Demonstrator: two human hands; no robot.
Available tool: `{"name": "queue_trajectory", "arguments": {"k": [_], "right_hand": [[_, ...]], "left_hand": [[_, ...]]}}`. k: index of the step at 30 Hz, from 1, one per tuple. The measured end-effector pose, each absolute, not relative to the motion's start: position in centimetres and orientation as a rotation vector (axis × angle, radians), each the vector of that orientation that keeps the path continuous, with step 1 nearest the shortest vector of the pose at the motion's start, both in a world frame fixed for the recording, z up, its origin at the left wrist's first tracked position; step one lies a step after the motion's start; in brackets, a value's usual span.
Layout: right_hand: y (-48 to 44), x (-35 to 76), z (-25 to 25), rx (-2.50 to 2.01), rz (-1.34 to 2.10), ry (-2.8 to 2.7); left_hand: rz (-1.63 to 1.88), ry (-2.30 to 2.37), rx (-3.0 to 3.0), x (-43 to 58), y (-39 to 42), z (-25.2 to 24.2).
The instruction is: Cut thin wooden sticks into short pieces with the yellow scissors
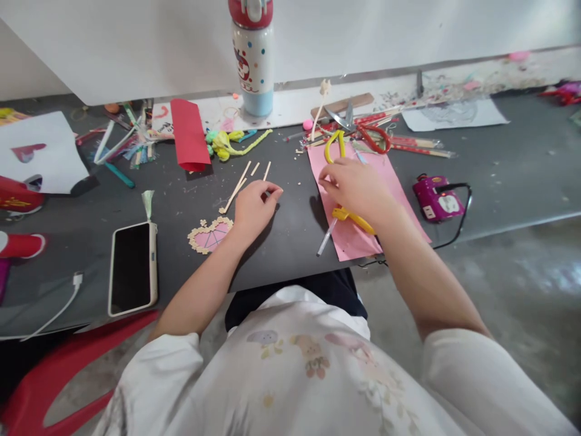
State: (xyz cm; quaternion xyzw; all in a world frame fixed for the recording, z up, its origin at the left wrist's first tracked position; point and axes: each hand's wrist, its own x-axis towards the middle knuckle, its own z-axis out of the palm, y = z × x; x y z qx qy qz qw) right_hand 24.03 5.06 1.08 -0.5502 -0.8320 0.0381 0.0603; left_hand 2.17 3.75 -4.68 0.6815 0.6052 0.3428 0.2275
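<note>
My left hand (254, 209) is just above the grey table, thumb and fingertips pinched together; whatever they hold is too small to make out. Beyond its knuckles are several thin wooden sticks (235, 195). Beside its wrist lies a pink heart (210, 235) edged with small pale pieces and crossed by dark lines. Over the pink paper (356, 247) my right hand (356, 184) is curled with its fingertips together, and I cannot see anything clearly between them. Yellow handles (334, 145) show beyond that hand, and a yellow-handled tool (354, 219) lies partly hidden under it, near a clear pen-like tube (327, 237).
A phone (132, 266) and white cable (59, 312) lie at left. Behind are a red packet (189, 134), yellow clay (224, 145), a bottle (254, 66) and red-handled scissors (373, 138). A purple device (438, 198) with a black cord sits right, near the table's front edge.
</note>
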Motion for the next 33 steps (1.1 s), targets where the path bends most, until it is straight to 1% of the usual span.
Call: {"name": "queue_trajectory", "arguments": {"k": [4, 8, 16, 20, 23, 29, 31, 33], "right_hand": [[8.6, 22.0, -0.8, -1.524, 0.083, -2.698], [9.4, 21.0, -2.0, -1.455, 0.008, -2.818], [9.5, 20.1, -2.5, -1.478, -0.094, -2.901], [9.6, 20.0, -2.6, -1.489, -0.087, -2.902], [9.4, 20.5, -2.3, -1.477, 0.077, -2.738], [7.3, 21.1, -1.2, -1.152, 0.769, -1.937], [6.4, 20.8, -1.0, -1.056, 0.900, -1.757], [5.7, 20.5, -1.0, -1.007, 0.949, -1.675]], "left_hand": [[0.902, 1.662, 1.941, 2.2, 3.7, -4.9], [0.913, 1.662, 1.962, 2.2, 3.6, -4.8], [0.933, 1.657, 1.967, 2.2, 3.6, -4.6], [0.952, 1.644, 1.968, 2.2, 3.5, -4.5], [0.962, 1.640, 1.955, 2.2, 3.4, -4.4], [1.032, 1.623, 1.908, 2.0, 3.4, -4.1], [1.071, 1.607, 1.896, 2.1, 3.3, -4.0], [1.118, 1.579, 1.895, 2.1, 3.1, -3.8]]}}
